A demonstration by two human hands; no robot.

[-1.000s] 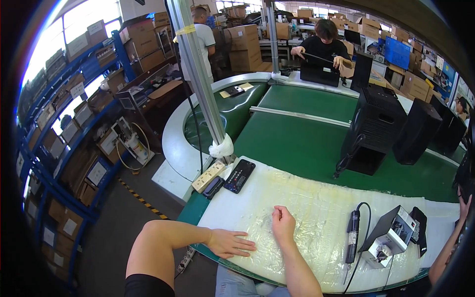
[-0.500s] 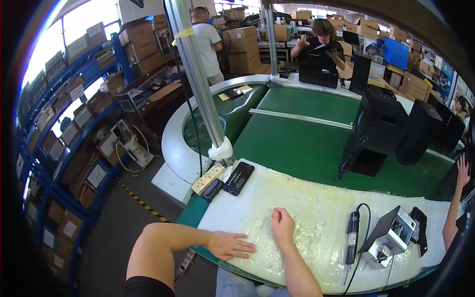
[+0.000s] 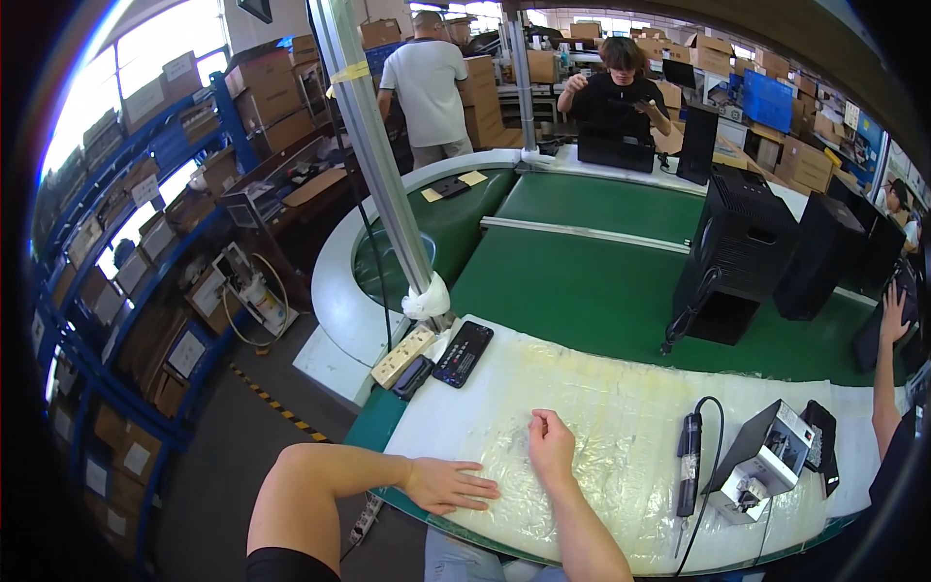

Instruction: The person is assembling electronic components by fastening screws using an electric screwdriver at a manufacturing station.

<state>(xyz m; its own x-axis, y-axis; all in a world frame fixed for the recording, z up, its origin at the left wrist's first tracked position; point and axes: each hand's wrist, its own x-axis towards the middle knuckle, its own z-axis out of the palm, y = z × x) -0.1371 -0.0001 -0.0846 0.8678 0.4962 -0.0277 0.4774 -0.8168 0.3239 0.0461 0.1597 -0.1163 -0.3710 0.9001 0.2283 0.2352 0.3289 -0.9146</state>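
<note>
My left hand [image 3: 449, 485] lies flat on the white plastic-covered mat [image 3: 621, 417], its fingers spread and nothing in it. Beside it, my right hand [image 3: 552, 448] rests on the mat in a loose fist, and no object shows in it. To the right of that fist lies a black electric screwdriver [image 3: 690, 464] with a cable looping from its top. An open-sided grey-white box [image 3: 761, 461] with small metal parts inside stands farther right. Against it is a black tray [image 3: 821, 441] of small dark pieces. A dark phone [image 3: 465, 353] lies at the mat's far left corner.
A power strip [image 3: 403, 357] and a metal post [image 3: 378, 145] stand near the phone. Beyond the mat, a green conveyor [image 3: 572, 281] carries black cabinets [image 3: 742, 242]. A co-worker's hand [image 3: 894, 315] touches one at right. Two other people stand farther back. Shelves [image 3: 126, 320] line the left.
My hands stay where they were. The co-worker at right has shifted an arm, with the black cabinet there more in view. The person in the light shirt has turned and moved right.
</note>
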